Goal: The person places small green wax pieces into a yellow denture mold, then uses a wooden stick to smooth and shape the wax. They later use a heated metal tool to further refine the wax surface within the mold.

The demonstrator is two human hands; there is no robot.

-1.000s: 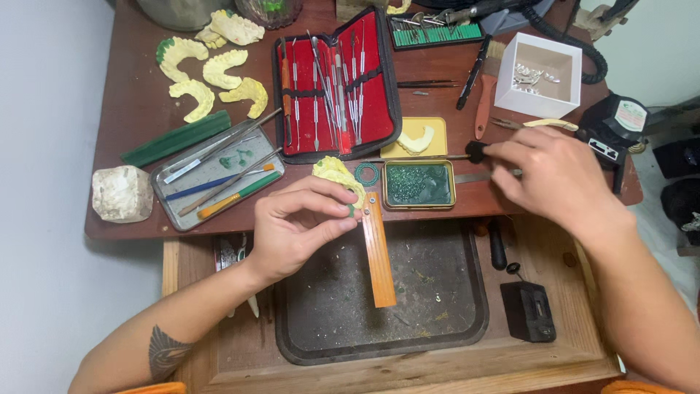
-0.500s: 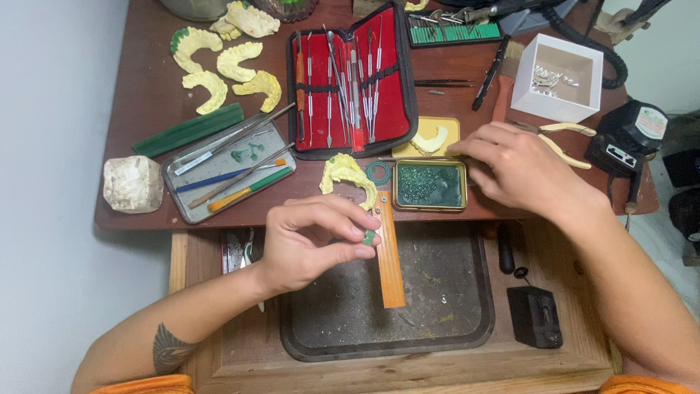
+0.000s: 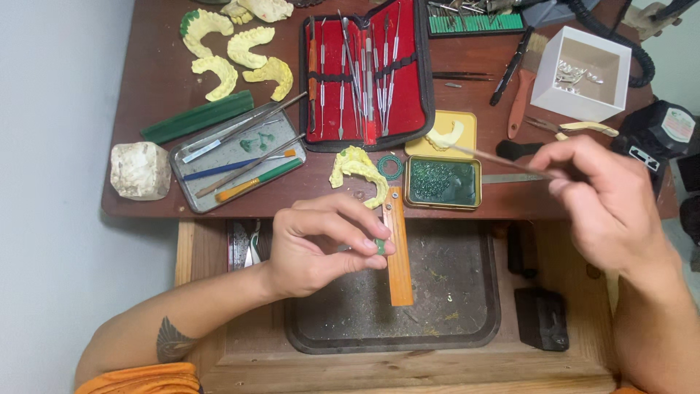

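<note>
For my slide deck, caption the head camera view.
Left hand pinches a small green piece over a wooden strip; right hand holds a thin tool.

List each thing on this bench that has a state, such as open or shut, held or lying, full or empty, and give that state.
Tool case: open, tools strapped inside.
Green tin: open, lid up behind it.
White box: open, small metal bits inside.
Metal tray: holds tools, lying flat.
Left hand: pinching a small green piece.
Right hand: holding a thin tool.
Yellow cast: lying by the tin.
</note>
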